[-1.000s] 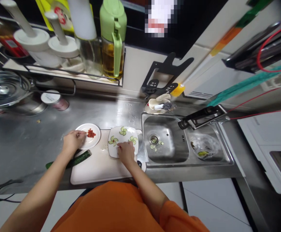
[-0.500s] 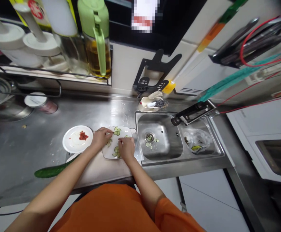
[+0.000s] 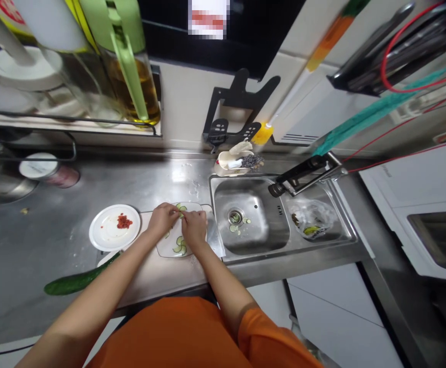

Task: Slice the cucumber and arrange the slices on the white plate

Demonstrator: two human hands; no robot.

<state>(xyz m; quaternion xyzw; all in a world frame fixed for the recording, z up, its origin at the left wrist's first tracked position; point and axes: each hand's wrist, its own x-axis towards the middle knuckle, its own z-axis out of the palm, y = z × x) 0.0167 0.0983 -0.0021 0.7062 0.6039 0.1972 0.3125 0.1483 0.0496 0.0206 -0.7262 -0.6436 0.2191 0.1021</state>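
Observation:
Both hands meet over a white squarish plate [image 3: 171,251] set on a pale cutting board [image 3: 157,278]. My left hand [image 3: 163,219] reaches in from the left with its fingers pinched. My right hand [image 3: 195,228] is closed too, fingertips close against the left ones at the far side of the plate. Green cucumber slices [image 3: 182,207] show at the fingertips; whatever is pinched there is too small to make out. Another curved group of cucumber slices [image 3: 180,246] lies nearer me. More slices on the plate are partly hidden by the hands.
Left of the board are a round white plate [image 3: 110,239] with chopped red bits [image 3: 124,221] and a whole cucumber [image 3: 73,283]. A flat shiny sheet [image 3: 217,239] sits beside the sink [image 3: 261,230], which holds a few slices. A faucet [image 3: 295,176] reaches over it.
My right hand has moved up the plate to join the left at the far slices. The left hand stays near there. The view has shifted slightly.

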